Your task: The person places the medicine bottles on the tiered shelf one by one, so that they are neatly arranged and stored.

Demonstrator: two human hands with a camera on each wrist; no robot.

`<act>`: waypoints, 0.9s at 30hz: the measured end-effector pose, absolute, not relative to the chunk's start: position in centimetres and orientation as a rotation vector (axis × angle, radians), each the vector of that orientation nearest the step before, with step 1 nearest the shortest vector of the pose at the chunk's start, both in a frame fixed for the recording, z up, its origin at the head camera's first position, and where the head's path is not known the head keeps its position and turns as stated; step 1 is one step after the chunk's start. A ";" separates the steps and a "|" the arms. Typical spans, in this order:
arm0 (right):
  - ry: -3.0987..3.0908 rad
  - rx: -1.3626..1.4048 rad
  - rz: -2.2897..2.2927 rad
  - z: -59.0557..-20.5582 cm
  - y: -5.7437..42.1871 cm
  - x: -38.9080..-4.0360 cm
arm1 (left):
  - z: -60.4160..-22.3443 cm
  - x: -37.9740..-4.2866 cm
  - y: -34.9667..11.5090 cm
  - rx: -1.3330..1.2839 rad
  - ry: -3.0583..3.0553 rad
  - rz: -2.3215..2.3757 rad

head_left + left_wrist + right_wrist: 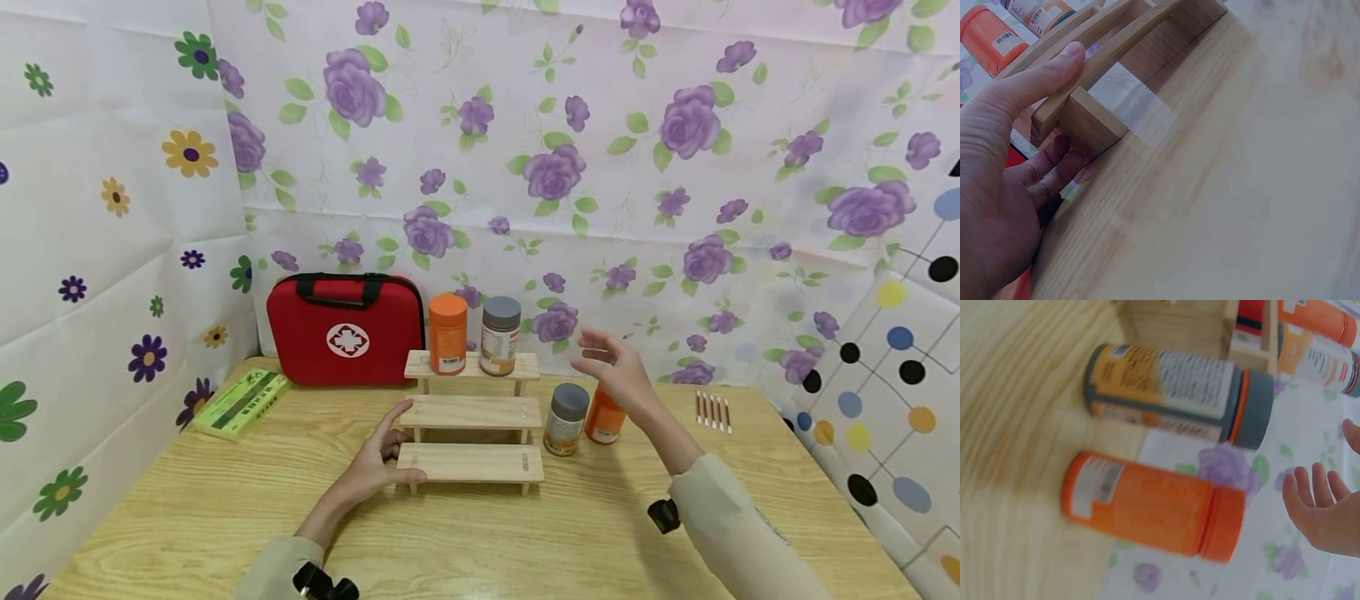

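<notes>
A three-tier wooden step stand (pixel 471 463) stands on the table. My left hand (pixel 366 467) holds its left end, the thumb over the lowest step and the fingers beside the leg, as the left wrist view shows. On the top step are an orange bottle (pixel 447 337) and a grey-capped bottle (pixel 500 340). Right of the stand, another grey-capped bottle (pixel 566 423) and a second orange bottle (pixel 604 419) stand upright on the table. My right hand (pixel 621 375) hovers above that orange bottle with relaxed fingers, holding nothing; in the head view it hides the bottle's cap.
Behind the stand at left is a red first-aid case (pixel 347 333). A green-yellow box (pixel 242 404) lies at the table's left edge. Several cotton swabs (pixel 713 412) lie at the right. Flowered cloth (pixel 480 167) hangs behind the table (pixel 480 542).
</notes>
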State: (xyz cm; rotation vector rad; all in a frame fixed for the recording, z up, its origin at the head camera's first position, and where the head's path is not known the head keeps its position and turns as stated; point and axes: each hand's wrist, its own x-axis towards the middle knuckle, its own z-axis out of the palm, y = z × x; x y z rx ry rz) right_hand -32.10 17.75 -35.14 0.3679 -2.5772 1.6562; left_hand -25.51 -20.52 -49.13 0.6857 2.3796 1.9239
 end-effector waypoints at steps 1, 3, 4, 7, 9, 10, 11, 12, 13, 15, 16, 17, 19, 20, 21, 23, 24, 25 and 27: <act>-2.575 0.349 1.648 -35.4 18.2 -32.0 | -49.2 -25.5 -20.5 0.688 2.377 1.926; -2.566 0.290 1.628 -35.8 19.0 -31.9 | -49.1 -25.5 -20.5 0.690 2.372 1.927; -2.560 0.262 1.619 -36.0 19.4 -31.8 | -49.1 -25.4 -20.5 0.690 2.370 1.929; -2.541 0.177 1.611 -36.5 20.4 -31.6 | -49.1 -25.4 -20.5 0.686 2.372 1.932; -2.534 0.129 1.622 -36.9 20.9 -31.5 | -49.0 -25.4 -20.5 0.683 2.379 1.932; -2.530 0.114 1.628 -37.1 21.2 -31.4 | -49.0 -25.4 -20.5 0.681 2.383 1.930; -2.528 0.098 1.637 -37.3 21.4 -31.4 | -49.0 -25.4 -20.5 0.679 2.385 1.930; -2.524 0.086 1.649 -37.5 21.7 -31.4 | -49.0 -25.4 -20.5 0.676 2.387 1.927; -2.526 0.074 1.656 -37.6 21.8 -31.4 | -49.1 -25.5 -20.5 0.676 2.389 1.926; -2.531 0.056 1.672 -38.1 22.1 -31.4 | -49.1 -25.5 -20.5 0.678 2.389 1.923; -2.535 0.050 1.677 -38.3 22.2 -31.4 | -49.1 -25.5 -20.5 0.679 2.390 1.920; -2.544 0.043 1.677 -38.6 22.4 -31.5 | -49.2 -25.6 -20.5 0.681 2.389 1.919; -2.560 0.036 1.675 -39.1 22.4 -31.6 | -49.2 -25.6 -20.6 0.687 2.391 1.916; -2.569 0.034 1.679 -39.4 22.5 -31.6 | -49.2 -25.6 -20.6 0.688 2.391 1.915; -2.579 0.030 1.680 -39.7 22.5 -31.7 | -49.2 -25.6 -20.6 0.690 2.393 1.913; -2.594 0.025 1.671 -40.2 22.4 -31.7 | -49.2 -25.6 -20.6 0.687 2.396 1.910; -2.599 0.025 1.666 -40.5 22.4 -31.7 | -49.2 -25.6 -20.6 0.684 2.398 1.908; -2.607 0.024 1.656 -40.7 22.4 -31.7 | -49.2 -25.6 -20.6 0.681 2.399 1.906; -2.613 0.021 1.638 -41.0 22.3 -31.7 | -49.2 -25.6 -20.6 0.675 2.401 1.903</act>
